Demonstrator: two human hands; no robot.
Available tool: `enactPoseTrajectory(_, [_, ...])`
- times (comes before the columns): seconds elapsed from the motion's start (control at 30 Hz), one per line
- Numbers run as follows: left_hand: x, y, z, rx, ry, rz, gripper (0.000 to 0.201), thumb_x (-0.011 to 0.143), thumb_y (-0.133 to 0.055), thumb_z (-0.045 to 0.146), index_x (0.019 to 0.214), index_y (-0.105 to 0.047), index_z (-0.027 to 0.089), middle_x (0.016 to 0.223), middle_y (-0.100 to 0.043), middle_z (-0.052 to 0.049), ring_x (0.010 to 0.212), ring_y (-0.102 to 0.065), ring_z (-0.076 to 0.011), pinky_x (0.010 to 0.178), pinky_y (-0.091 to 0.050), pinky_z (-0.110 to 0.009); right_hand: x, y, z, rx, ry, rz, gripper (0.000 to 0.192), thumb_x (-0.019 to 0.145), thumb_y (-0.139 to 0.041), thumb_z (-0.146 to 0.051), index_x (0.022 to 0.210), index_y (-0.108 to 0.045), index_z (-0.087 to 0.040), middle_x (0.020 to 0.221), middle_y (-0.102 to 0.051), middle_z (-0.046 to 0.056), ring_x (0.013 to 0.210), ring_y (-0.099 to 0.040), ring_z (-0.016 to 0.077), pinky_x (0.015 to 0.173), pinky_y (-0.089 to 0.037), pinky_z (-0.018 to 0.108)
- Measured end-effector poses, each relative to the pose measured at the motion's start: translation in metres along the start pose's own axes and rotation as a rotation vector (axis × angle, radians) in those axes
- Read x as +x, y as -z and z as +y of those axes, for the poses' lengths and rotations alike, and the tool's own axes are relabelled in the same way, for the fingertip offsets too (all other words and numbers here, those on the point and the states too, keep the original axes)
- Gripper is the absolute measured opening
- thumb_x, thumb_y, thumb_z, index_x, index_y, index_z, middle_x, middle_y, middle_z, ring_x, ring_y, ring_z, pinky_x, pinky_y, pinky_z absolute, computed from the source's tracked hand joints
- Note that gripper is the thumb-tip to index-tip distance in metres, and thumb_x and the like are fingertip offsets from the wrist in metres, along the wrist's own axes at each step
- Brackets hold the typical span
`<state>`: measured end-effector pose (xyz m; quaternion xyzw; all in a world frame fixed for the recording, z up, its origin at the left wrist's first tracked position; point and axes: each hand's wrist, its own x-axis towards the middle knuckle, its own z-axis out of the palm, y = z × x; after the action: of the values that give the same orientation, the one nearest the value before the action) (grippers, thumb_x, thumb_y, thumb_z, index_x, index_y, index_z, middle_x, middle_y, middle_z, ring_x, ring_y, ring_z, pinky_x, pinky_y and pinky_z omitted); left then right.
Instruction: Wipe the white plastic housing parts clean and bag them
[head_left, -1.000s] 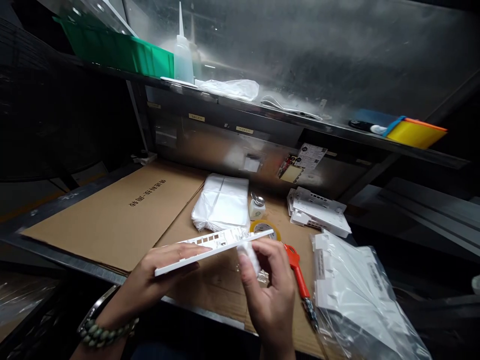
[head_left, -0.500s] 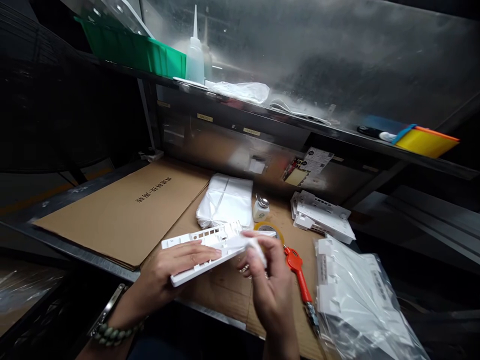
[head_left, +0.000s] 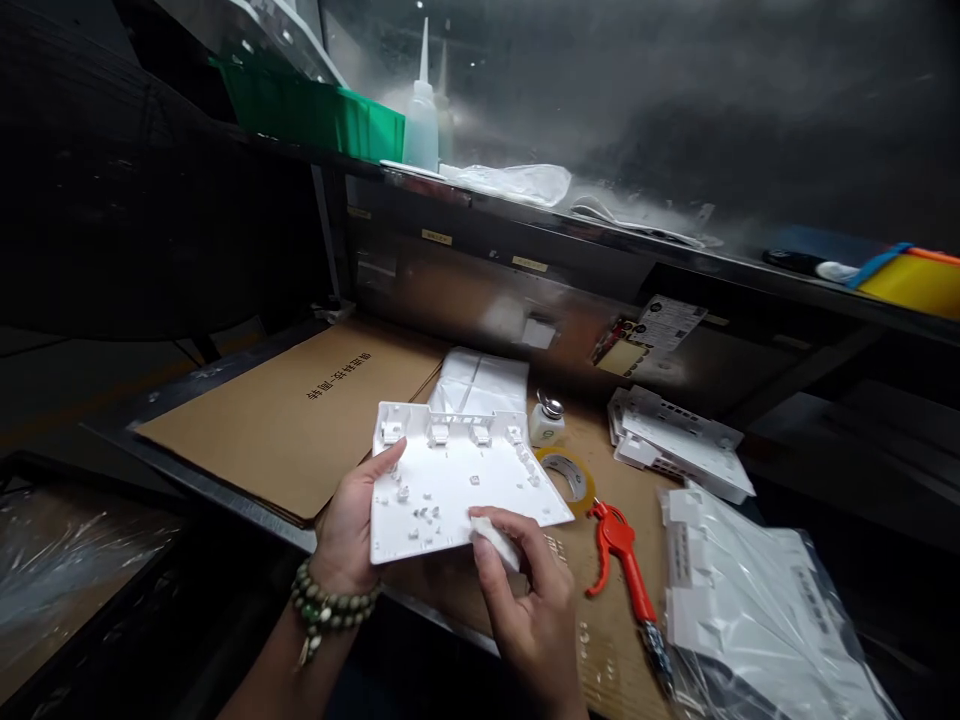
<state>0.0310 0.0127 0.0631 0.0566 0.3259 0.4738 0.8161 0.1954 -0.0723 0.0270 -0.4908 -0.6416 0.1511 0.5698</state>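
White plastic panel between left hand fingers gripping its edge and right hand fingers pinching white wipe

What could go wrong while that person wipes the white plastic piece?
The white plastic panel is held up only by the left hand at one edge, so it might slip. The right hand presses a small white cloth near tiny raised clips, which might snag or snap.

White panel now tilted inner face up, wipe seemingly at its near edge.
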Motion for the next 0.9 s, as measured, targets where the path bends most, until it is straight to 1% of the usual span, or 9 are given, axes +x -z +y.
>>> enactPoseTrajectory(0.03, [-0.001,-0.003,-0.001,-0.041,-0.002,0.016,0.062,0.102,-0.05,0.028,0.158,-0.037,0.004,0.138,-0.066,-0.027,0.131,-0.062,-0.0438,0.116,-0.043,-0.066,0.0,0.0,-0.006,-0.018,-0.008,-0.021,0.015,0.096,-0.064,-0.019,0.109,-0.069,-0.025,0.104,-0.076,0.004,0.093,-0.075,0.0172,0.08,-0.061,0.025])
enactPoseTrajectory(0.13, [-0.002,-0.009,-0.005,-0.123,-0.001,-0.036,0.06,0.103,-0.048,0.031,0.155,-0.041,0.003,0.133,-0.07,-0.026,0.124,-0.067,-0.0432,0.114,-0.046,-0.065,-0.002,-0.007,-0.022,-0.048,0.057,-0.006,0.01,0.093,-0.069,-0.019,0.102,-0.072,-0.023,0.098,-0.069,0.005,0.086,-0.072,0.0154,0.073,-0.06,0.022])
enactPoseTrajectory(0.27, [-0.004,-0.014,-0.01,-0.121,0.029,-0.046,0.058,0.103,-0.049,0.034,0.153,-0.045,0.005,0.129,-0.072,-0.025,0.12,-0.07,-0.042,0.113,-0.047,-0.064,-0.011,-0.026,-0.031,-0.044,0.143,-0.076,0.015,0.092,-0.068,-0.015,0.105,-0.073,-0.02,0.092,-0.062,0.004,0.072,-0.067,0.0119,0.061,-0.056,0.02])
enactPoseTrajectory(0.43, [-0.005,-0.014,-0.011,-0.038,-0.097,0.028,0.053,0.102,-0.051,0.029,0.151,-0.05,0.01,0.124,-0.075,-0.022,0.115,-0.073,-0.04,0.111,-0.05,-0.064,-0.014,-0.029,-0.025,-0.093,0.15,-0.098,0.015,0.09,-0.068,-0.01,0.102,-0.071,-0.019,0.091,-0.065,0.004,0.076,-0.069,0.0139,0.066,-0.058,0.022])
enactPoseTrajectory(0.57, [-0.004,-0.014,-0.012,-0.032,-0.212,-0.009,0.053,0.1,-0.055,0.022,0.152,-0.05,0.015,0.125,-0.076,-0.019,0.114,-0.073,-0.0382,0.109,-0.052,-0.062,-0.015,-0.031,-0.025,-0.052,0.177,-0.043,0.022,0.091,-0.069,-0.009,0.11,-0.072,-0.02,0.094,-0.064,0.005,0.079,-0.069,0.0137,0.068,-0.059,0.022])
enactPoseTrajectory(0.67, [-0.004,-0.013,-0.01,-0.034,-0.212,-0.031,0.054,0.099,-0.057,0.021,0.152,-0.05,0.016,0.128,-0.075,-0.019,0.115,-0.073,-0.0388,0.109,-0.052,-0.062,-0.016,-0.034,-0.024,-0.05,0.222,-0.017,0.023,0.091,-0.068,-0.008,0.111,-0.072,-0.018,0.093,-0.063,0.005,0.077,-0.068,0.0137,0.068,-0.06,0.023])
enactPoseTrajectory(0.77, [-0.004,-0.01,-0.008,-0.05,-0.208,-0.014,0.058,0.098,-0.059,0.022,0.155,-0.047,0.018,0.131,-0.073,-0.019,0.116,-0.072,-0.0397,0.109,-0.052,-0.063,-0.016,-0.033,-0.021,-0.084,0.195,-0.021,0.022,0.09,-0.068,-0.007,0.108,-0.073,-0.019,0.091,-0.064,0.006,0.077,-0.068,0.0143,0.067,-0.06,0.024])
enactPoseTrajectory(0.83, [-0.003,-0.009,-0.008,-0.06,-0.221,-0.041,0.062,0.097,-0.061,0.023,0.157,-0.044,0.019,0.133,-0.072,-0.02,0.117,-0.071,-0.0402,0.109,-0.052,-0.063,-0.016,-0.034,-0.023,-0.081,0.18,-0.012,0.023,0.09,-0.069,-0.008,0.11,-0.073,-0.019,0.093,-0.064,0.006,0.079,-0.069,0.0148,0.069,-0.061,0.024])
enactPoseTrajectory(0.9, [-0.002,-0.007,-0.009,-0.065,-0.224,-0.085,0.065,0.097,-0.062,0.023,0.159,-0.04,0.02,0.136,-0.07,-0.02,0.12,-0.07,-0.0405,0.111,-0.05,-0.063,-0.017,-0.039,-0.026,-0.059,0.204,-0.001,0.025,0.09,-0.069,-0.008,0.112,-0.073,-0.019,0.093,-0.065,0.006,0.078,-0.069,0.015,0.069,-0.061,0.025])
